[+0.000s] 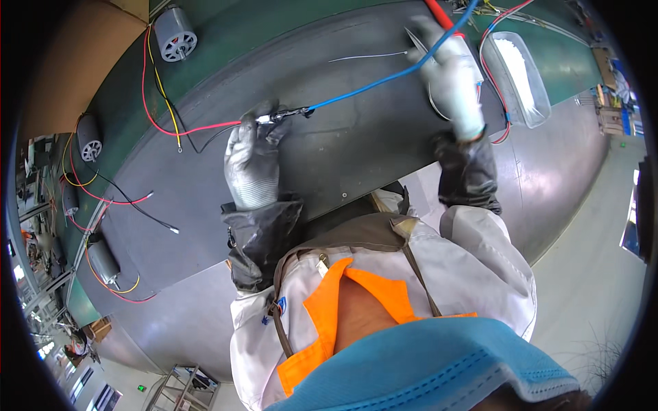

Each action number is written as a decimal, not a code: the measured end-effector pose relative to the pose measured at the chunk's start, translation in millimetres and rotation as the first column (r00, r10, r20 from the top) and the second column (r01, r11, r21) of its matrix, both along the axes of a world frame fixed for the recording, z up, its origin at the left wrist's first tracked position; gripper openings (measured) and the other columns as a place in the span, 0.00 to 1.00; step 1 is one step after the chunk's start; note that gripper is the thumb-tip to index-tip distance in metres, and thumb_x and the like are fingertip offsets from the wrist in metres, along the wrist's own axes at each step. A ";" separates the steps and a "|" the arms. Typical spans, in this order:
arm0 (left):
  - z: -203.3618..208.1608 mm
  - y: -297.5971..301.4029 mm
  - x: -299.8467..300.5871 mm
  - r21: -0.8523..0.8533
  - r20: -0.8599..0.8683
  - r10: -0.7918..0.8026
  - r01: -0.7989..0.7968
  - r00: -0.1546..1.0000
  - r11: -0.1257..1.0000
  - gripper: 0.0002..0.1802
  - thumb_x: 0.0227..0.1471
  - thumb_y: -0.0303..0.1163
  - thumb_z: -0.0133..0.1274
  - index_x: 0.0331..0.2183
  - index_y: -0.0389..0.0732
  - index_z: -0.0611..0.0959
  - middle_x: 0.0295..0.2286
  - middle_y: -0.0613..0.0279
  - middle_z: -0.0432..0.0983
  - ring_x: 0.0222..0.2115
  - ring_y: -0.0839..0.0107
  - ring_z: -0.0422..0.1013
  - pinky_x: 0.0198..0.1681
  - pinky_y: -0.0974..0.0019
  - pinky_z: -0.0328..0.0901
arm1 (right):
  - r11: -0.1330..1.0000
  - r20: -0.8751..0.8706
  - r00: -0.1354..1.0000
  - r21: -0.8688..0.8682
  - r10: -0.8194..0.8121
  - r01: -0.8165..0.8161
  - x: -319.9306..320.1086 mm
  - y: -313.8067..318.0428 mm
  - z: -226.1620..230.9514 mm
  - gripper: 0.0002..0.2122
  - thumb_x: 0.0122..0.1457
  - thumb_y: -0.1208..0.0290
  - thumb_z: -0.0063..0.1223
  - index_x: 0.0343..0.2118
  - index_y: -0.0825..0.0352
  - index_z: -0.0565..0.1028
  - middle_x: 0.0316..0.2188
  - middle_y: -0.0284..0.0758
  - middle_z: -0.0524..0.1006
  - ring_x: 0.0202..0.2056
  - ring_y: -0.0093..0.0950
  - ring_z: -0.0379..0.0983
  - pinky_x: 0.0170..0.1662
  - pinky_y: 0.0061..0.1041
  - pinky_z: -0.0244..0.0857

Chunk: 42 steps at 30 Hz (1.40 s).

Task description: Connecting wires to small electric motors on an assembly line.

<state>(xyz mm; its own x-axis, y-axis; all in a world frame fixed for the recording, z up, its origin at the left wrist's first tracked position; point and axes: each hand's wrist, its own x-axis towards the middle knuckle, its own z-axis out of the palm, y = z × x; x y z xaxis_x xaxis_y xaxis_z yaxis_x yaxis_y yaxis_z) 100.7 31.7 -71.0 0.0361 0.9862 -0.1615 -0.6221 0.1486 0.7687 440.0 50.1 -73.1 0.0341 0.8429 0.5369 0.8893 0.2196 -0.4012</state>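
Two gloved hands: left hand (252, 154) and right hand (454, 82), set well apart over the dark surface (384, 151).
Left grip: narrow, fingers closed on the end of the red wire (209, 127), at a small white piece (263, 119).
Wrapped joint: black wrapped section (296, 112), just right of the left fingers, lying between the red wire and the blue wire (377, 83).
Blue wire: runs from the wrapped section up to the right, crossing in front of the right hand.
Right grip: blurred; cannot tell whether it is wide or narrow. A pointed metal tool (413, 40) shows beside the fingers; whether it is held is unclear.
Thin strip: pale strip (368, 56), lying on the surface between the hands, near the right fingers.
Clear tray: tray (541, 108) with white strips (515, 68) inside, right of the right hand.
Motor, upper left: grey upper motor (171, 31), with red, yellow and black leads; the red one reaches the left hand.
Motors, far left: middle motor (88, 133) and lower motor (103, 259), near the edge.
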 end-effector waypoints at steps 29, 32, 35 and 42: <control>35.9 -15.3 -1.9 0.203 -0.464 -0.128 0.246 0.877 0.948 0.19 0.64 0.37 0.49 0.46 0.31 0.82 0.36 0.61 0.80 0.35 0.77 0.73 0.41 0.72 0.66 | 0.707 0.029 0.804 -0.496 0.594 -0.505 -154.4 156.6 43.3 0.17 0.63 0.68 0.50 0.54 0.64 0.74 0.38 0.51 0.80 0.41 0.49 0.77 0.44 0.40 0.71; 23.9 -12.9 -3.0 0.030 -0.163 -0.166 0.173 0.973 0.984 0.20 0.65 0.34 0.47 0.46 0.25 0.79 0.39 0.51 0.80 0.39 0.70 0.75 0.46 0.68 0.69 | 0.784 0.143 0.859 -0.503 0.491 -0.364 -143.3 131.3 52.7 0.22 0.56 0.78 0.47 0.55 0.61 0.73 0.37 0.43 0.79 0.41 0.45 0.77 0.43 0.41 0.70; 6.5 -9.6 -5.9 0.010 -0.020 -0.195 0.196 0.981 0.981 0.21 0.65 0.34 0.48 0.48 0.23 0.77 0.41 0.45 0.79 0.40 0.65 0.76 0.48 0.64 0.70 | 0.905 0.159 0.920 -0.300 0.358 -0.300 -78.7 91.5 60.1 0.23 0.55 0.78 0.47 0.55 0.61 0.74 0.38 0.41 0.78 0.41 0.42 0.76 0.44 0.39 0.70; 13.7 -9.0 0.5 0.014 0.040 -0.284 0.284 0.958 0.959 0.22 0.66 0.39 0.46 0.48 0.25 0.75 0.45 0.42 0.76 0.41 0.57 0.76 0.48 0.54 0.71 | 0.939 0.374 0.898 -0.153 -0.234 0.309 93.3 -10.0 4.9 0.24 0.56 0.77 0.51 0.58 0.59 0.69 0.36 0.40 0.77 0.41 0.42 0.75 0.44 0.41 0.69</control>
<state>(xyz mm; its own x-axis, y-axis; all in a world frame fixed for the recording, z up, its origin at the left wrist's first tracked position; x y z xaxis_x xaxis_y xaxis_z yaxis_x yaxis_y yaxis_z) 101.1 22.7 -57.3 0.3214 0.9356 -0.1462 -0.5859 0.3178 0.7455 533.2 40.1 -68.2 0.1221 0.9191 0.3746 0.9922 -0.1039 -0.0684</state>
